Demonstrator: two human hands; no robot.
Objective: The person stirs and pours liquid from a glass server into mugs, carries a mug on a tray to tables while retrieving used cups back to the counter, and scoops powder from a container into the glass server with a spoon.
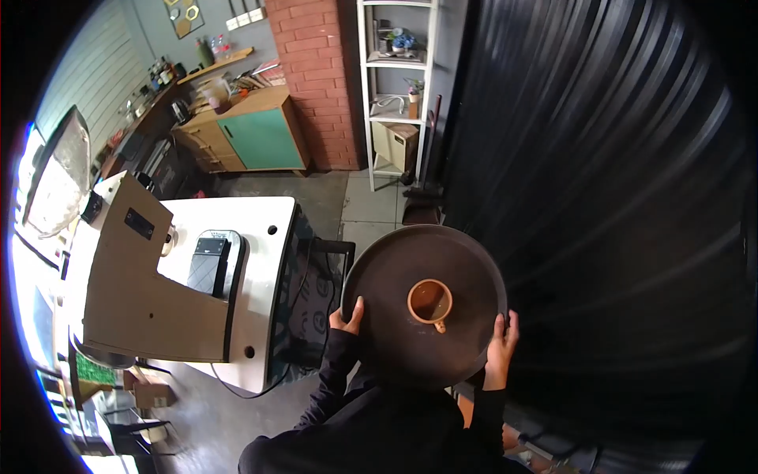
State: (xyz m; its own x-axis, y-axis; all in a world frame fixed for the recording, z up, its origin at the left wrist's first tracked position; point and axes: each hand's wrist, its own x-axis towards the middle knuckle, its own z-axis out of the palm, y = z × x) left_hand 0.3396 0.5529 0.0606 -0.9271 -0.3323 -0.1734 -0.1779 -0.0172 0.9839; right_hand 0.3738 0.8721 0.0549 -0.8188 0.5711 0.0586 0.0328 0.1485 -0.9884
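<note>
A round dark brown serving tray (387,332) is held level in front of my body. My left hand (347,317) grips its left rim, thumb on top. On the opposite rim, my right hand (500,347) holds on the same way, with the fingers partly hidden under the edge. An orange-brown cup (430,301) stands upright near the tray's middle, its small handle pointing toward me. Some liquid seems to lie in the bottom of the cup. Neither hand touches it.
To my left is a white-topped table (257,304) with a large beige grinder (150,292) and a black scale (213,265). A cable hangs off its edge. Ahead stand a green-doored cabinet (263,140) and a white shelf (395,67). Black corrugated wall (608,197) runs along my right.
</note>
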